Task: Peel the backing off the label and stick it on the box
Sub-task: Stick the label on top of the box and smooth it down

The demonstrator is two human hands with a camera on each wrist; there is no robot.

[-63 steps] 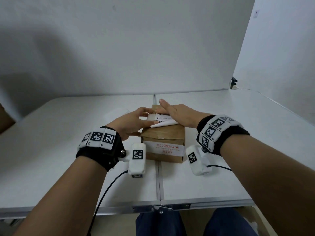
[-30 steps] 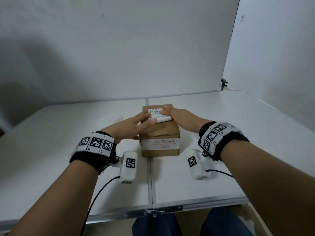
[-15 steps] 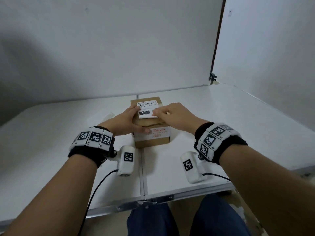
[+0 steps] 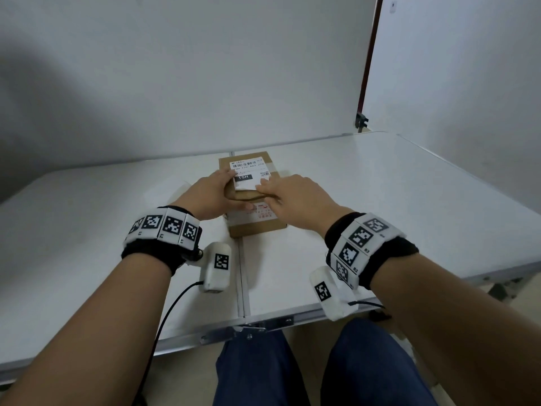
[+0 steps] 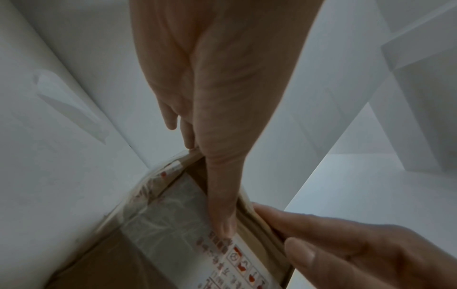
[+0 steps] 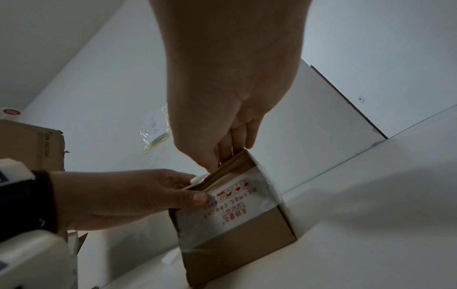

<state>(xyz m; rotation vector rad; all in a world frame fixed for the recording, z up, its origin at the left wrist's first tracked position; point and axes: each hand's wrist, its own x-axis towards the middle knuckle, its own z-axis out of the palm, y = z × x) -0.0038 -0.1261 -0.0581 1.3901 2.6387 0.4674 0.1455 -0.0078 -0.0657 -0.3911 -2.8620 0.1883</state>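
Label [image 4: 248, 174] is lying face up on top of the box [image 4: 254, 221], barcode towards the far edge, and both hands are working it down. The left hand [image 4: 211, 194] is clasping the box's near left corner, fingers over the label's left edge and thumb curled against the printed tape on the front face. The right hand [image 4: 295, 197] is laying flat, fairly straight fingers across the label's near right corner, pressing rather than gripping. Whether the near edge is fully stuck is hard to say; the fingers are covering it. The box is sitting on the white table [image 4: 380, 200], across the seam between its two halves. The risk now is a trapped crease or bubble if the right hand is pushing unevenly, or a lifted corner if the pressing stops short. The box could also slide should the left hand slacken.
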